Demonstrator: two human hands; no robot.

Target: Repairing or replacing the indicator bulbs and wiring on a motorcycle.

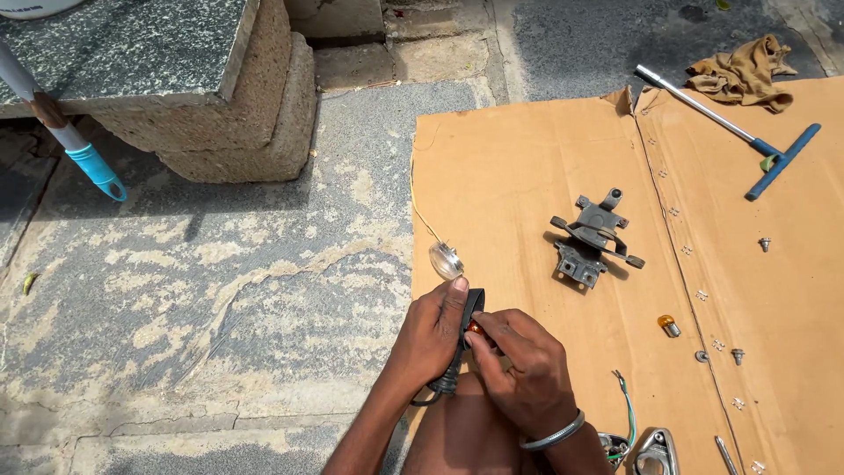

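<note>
- Head view looks down at both hands over the near-left corner of a flattened cardboard sheet [527, 176] laid on stone paving [220, 264].
- Left hand [431, 339] wraps closed around a black lamp housing [470, 312]; most of the housing is hidden under the fingers, and its lower stalk shows only as a dark curve by the wrist.
- Right hand [523, 369], with a metal bangle [554, 434] at the wrist, pinches an orange bulb [475, 328] at the housing's mouth; only a sliver of the bulb shows between the fingertips.
- Housing's long axis runs nearly upright in the picture, open end pointing away from the person.
- Clear lens [446, 261] lies just beyond the left thumb, at the cardboard's left edge.
- Grey metal bracket [591, 237] sits mid-sheet, well apart from the hands, with bare cardboard between.
- Second orange bulb [668, 326] and small screws [737, 355] lie to the right.
- T-handle wrench [747, 136] and a brown rag [743, 75] lie at the far right.
- Chrome part [652, 453] and green wire [629, 409] are cut off at the bottom edge.
</note>
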